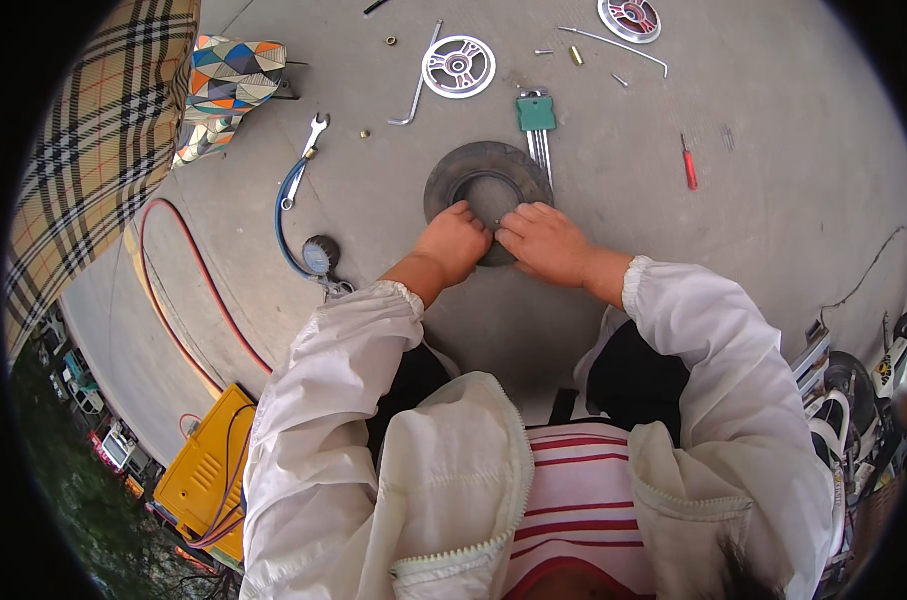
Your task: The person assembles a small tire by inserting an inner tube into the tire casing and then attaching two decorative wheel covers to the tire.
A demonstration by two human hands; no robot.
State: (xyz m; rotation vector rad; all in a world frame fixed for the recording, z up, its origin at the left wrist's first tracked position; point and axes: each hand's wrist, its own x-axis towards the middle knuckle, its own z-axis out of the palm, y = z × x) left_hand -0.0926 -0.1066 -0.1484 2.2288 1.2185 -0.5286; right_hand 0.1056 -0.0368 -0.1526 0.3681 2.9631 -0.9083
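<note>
A small black rubber tyre lies on the grey concrete floor in front of me, with no wheel rim in its middle. My left hand is closed on its near left edge, fingers curled over the rubber. On the near right edge my right hand is closed in the same way. The two hands are close together but apart. A tiny pale point shows in the gap between them, too small to name. Just beyond the tyre lies a hex key set in a green holder, its keys reaching to the tyre's right side.
Two wheel rim halves lie farther off near bent metal rods and small bolts. A red screwdriver is at right. A wrench, a blue hose with a gauge, a red hose and a yellow case are at left.
</note>
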